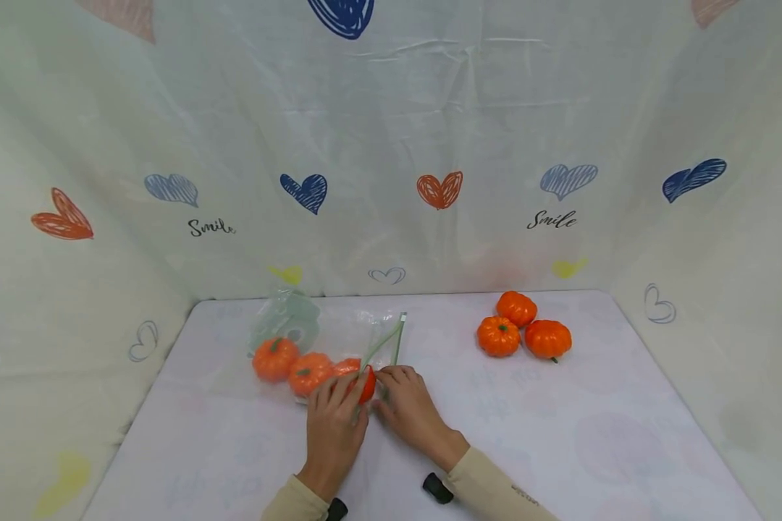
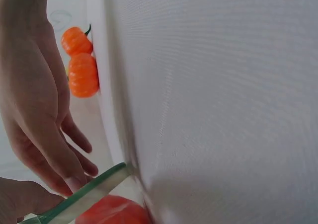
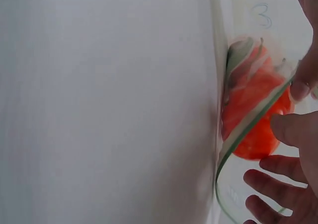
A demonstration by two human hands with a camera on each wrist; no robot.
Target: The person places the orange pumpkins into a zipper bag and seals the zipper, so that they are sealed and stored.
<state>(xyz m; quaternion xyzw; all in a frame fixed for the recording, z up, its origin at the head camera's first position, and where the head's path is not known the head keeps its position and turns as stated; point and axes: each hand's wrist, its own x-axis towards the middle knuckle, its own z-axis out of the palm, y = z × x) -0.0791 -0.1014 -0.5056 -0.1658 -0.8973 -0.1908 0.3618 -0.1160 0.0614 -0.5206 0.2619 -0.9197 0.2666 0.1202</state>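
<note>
The clear bag [image 1: 345, 327] is laid on the worktop [image 1: 547, 427], orange pumpkins [image 1: 275, 359] inside; its green rim [image 2: 85, 188] appears pinched by the fingers of the left hand [image 1: 335, 423]; those of the right hand [image 1: 409, 407] are spread at the mouth, nothing seen gripped; the film should prove light, floppy and slippery, so is best held by the rim; the pumpkins seem firm and smooth; the mouth-side pumpkin [image 3: 261, 139], crossed by the rim in the right wrist view, is partly hidden by the left hand in the head view.
</note>
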